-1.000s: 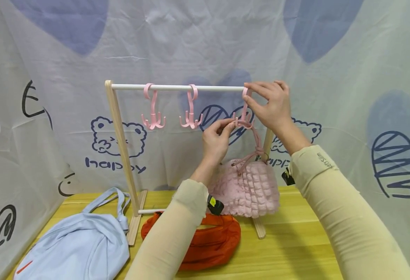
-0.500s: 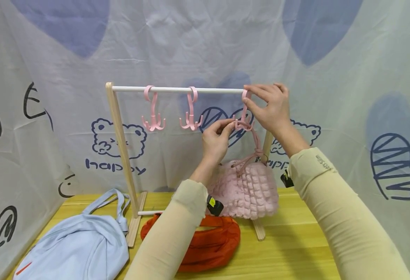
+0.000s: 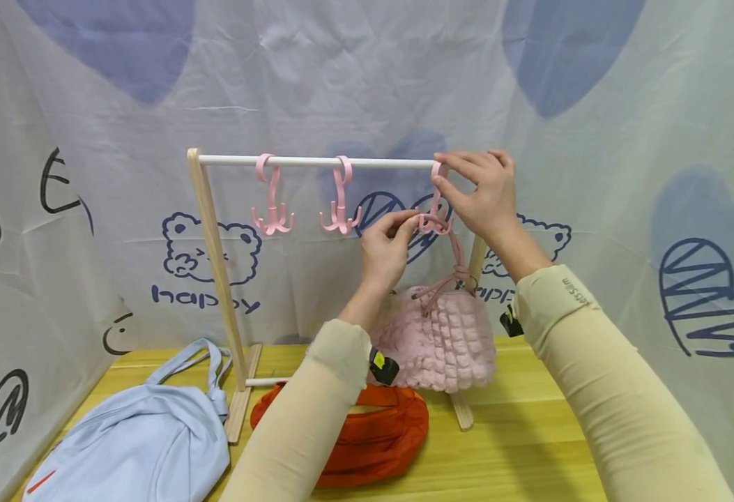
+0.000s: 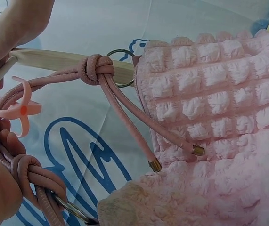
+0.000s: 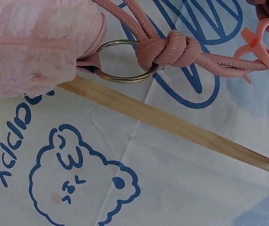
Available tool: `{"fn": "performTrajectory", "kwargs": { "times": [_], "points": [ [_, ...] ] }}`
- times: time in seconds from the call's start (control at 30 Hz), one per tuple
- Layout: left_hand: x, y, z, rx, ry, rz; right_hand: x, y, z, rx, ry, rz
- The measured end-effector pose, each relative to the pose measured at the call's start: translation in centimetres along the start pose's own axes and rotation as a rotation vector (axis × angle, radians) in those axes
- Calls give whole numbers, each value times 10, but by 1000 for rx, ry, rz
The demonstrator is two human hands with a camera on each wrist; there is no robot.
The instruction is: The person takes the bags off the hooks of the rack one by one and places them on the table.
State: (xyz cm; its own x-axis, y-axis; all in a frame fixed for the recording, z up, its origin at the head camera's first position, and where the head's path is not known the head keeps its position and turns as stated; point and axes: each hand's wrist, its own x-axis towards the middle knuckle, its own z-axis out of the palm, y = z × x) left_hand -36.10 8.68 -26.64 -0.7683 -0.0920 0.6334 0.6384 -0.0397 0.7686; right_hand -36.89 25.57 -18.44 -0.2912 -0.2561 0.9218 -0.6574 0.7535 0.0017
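A pink puckered bag (image 3: 448,341) hangs at the rack's right end by its knotted strap (image 3: 458,254). That strap passes over the prongs of the rightmost pink hook (image 3: 434,209). My left hand (image 3: 385,254) pinches the strap just left of those prongs. Up at the white rod (image 3: 392,163), my right hand (image 3: 482,195) grips the top of the same hook between thumb and fingers. The left wrist view shows the strap running across the hook's prongs (image 4: 24,109), with a second knot (image 4: 28,174) beside the left fingers. A metal ring (image 5: 125,81) joins strap and bag in the right wrist view.
Two more pink hooks, one at left (image 3: 273,209) and one mid-rod (image 3: 341,209), carry nothing. An orange bag (image 3: 379,446) lies under the left forearm. A light blue backpack (image 3: 141,439) lies left of the rack's wooden post (image 3: 219,272), on the yellow wood-grain table (image 3: 530,418).
Both hands keep their places at the hook and strap. The whole head view shifts slightly; the pink bag hangs nearly as before.
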Motion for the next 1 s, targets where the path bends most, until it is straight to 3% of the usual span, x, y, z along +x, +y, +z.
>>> {"fn": "performTrajectory", "kwargs": {
  "times": [1.0],
  "points": [
    [5,12,1,49,-16,22,0,-2,-3,12,0,0]
  ]
}}
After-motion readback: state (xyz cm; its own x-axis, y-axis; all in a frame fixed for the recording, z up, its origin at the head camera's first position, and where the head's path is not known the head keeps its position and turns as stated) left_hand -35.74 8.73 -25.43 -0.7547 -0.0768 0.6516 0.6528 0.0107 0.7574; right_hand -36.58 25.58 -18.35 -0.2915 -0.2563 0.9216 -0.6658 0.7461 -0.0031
